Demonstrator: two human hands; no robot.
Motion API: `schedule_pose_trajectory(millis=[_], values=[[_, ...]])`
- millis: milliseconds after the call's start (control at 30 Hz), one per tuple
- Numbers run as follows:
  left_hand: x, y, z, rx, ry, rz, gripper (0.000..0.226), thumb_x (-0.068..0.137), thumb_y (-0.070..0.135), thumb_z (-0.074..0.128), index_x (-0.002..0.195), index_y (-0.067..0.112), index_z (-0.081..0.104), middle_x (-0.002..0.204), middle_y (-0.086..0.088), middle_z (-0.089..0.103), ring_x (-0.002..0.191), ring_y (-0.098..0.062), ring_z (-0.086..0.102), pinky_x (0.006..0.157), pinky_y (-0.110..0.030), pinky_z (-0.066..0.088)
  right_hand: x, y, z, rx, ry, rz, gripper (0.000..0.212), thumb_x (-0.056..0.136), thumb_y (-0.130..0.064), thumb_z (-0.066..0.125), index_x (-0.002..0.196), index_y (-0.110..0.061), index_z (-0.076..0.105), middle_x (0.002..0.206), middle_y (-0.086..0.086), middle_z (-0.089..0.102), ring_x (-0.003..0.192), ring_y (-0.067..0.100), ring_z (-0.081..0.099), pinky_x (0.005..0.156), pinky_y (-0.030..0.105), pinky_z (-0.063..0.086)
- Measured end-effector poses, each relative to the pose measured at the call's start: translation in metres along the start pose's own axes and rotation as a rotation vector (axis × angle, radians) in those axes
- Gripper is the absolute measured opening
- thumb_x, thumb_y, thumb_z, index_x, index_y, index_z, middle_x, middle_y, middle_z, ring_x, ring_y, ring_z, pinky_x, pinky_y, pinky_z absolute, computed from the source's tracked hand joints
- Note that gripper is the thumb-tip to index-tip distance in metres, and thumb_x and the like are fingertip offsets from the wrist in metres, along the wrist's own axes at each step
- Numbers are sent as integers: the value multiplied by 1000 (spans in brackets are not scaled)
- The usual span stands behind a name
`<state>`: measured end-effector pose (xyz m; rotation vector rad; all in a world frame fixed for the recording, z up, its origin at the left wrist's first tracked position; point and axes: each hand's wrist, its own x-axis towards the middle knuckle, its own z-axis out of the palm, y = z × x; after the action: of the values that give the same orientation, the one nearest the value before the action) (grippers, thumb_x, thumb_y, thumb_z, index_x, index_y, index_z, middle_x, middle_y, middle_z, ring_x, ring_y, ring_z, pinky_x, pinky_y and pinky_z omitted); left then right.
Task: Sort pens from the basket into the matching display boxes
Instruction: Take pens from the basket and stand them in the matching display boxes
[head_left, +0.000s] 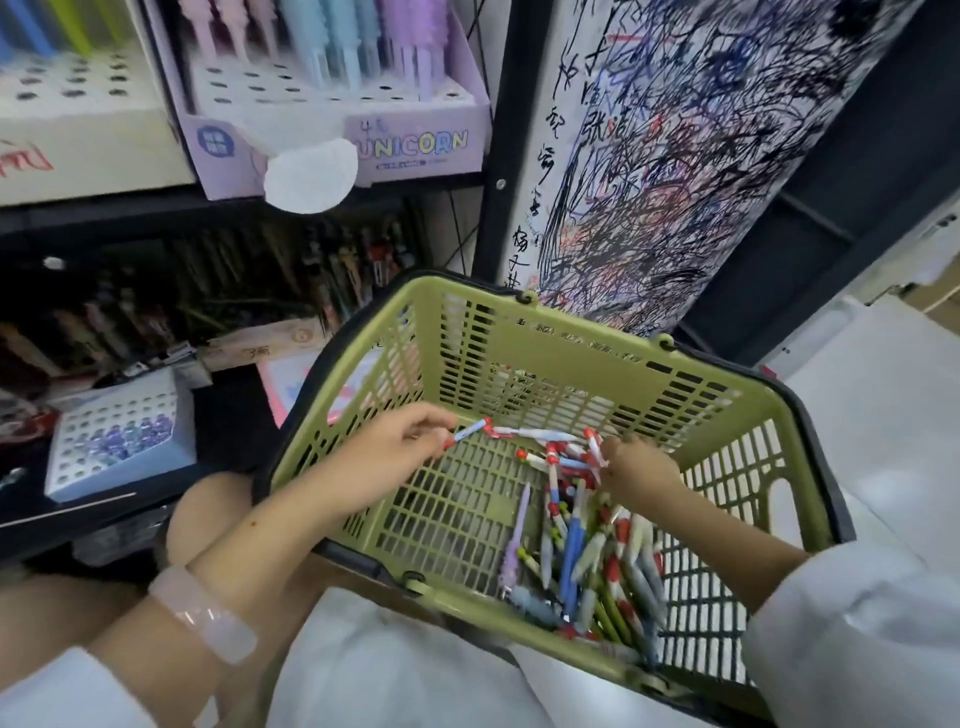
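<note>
A green plastic basket (571, 358) rests on my lap, tilted. Several pens (597, 561) lie heaped in its near right corner, blue, white and red-capped. My left hand (395, 452) reaches over the basket's left rim and pinches a blue pen with red ends (470, 432). My right hand (639, 465) is inside the basket, fingers closed on several red-and-white pens (582, 452). A purple UNICORN display box (415, 145) with pastel pens stands on the shelf above. A pale blue box with holes (119, 441) sits on the lower shelf at left.
A white display box (78, 130) with blue and yellow pens stands at upper left. Dark shelves below hold more pens. A scribbled test-paper panel (675, 156) rises behind the basket. A white floor shows at right.
</note>
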<state>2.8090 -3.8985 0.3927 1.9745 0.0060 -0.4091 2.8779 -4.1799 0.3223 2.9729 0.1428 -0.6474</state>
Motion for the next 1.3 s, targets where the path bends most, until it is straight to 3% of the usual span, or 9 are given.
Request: schedule_pose_trajectory(millis=[200,300,567,733,833,933,1033,1233,1300], values=[[0,-4,-1,-2,-25,-29,22,96,19,46,95,37,59,100,14,64,92,0,62,94,-33,48,23,-17,18,-36,-146,163,77,85,-65,44,136,-9,36,133,13,50,124,31,45,107,47,33],[-1,-4,-1,-18,-9,-28,22,96,19,46,97,37,59,99,14,65,90,2,62,94,-33,49,25,-35,34,-121,-116,158,72,86,-57,50,134,-7,33,132,14,48,123,30,46,108,49,25],[-6,-2,-1,-57,-15,-57,20,97,22,43,99,36,58,101,15,64,92,3,61,97,-33,47,26,-46,37,277,-70,93,54,90,-19,57,135,-8,29,117,18,59,103,35,59,74,37,49],[-8,-2,-2,-90,-5,-75,20,98,20,41,103,31,58,102,11,65,94,-3,62,95,-33,48,25,-48,31,324,-69,44,43,93,-26,56,129,-8,44,114,16,62,96,31,61,77,36,51],[-10,-4,-3,-110,-1,-82,21,98,20,41,103,31,58,103,10,65,95,-4,62,94,-33,48,21,-48,25,443,-31,-18,34,92,-24,57,121,-6,51,108,16,63,86,28,59,66,32,46],[-11,-5,-3,-123,-3,-87,21,98,20,41,102,32,58,103,10,65,95,-3,62,92,-31,49,15,-43,17,578,-54,-174,38,92,-27,58,125,-10,50,116,12,61,102,29,60,73,29,44],[-11,-4,-2,-132,0,-88,21,98,20,42,100,33,58,103,10,65,95,-5,62,92,-31,49,12,-33,10,528,-132,-191,63,90,-30,60,142,-13,30,135,11,50,112,26,55,82,25,41],[-12,-3,-2,-136,7,-86,21,98,20,41,101,33,57,104,10,65,96,-5,62,90,-29,49,-12,-38,36,128,-241,-86,67,82,-56,57,124,-9,36,98,6,58,85,22,57,63,28,42],[-13,-2,-1,-133,2,-84,21,98,20,40,101,32,57,104,9,65,96,-5,62,90,-28,49,-17,-46,45,79,-343,-96,79,82,-59,57,133,-5,29,105,8,57,90,23,58,67,33,46]])
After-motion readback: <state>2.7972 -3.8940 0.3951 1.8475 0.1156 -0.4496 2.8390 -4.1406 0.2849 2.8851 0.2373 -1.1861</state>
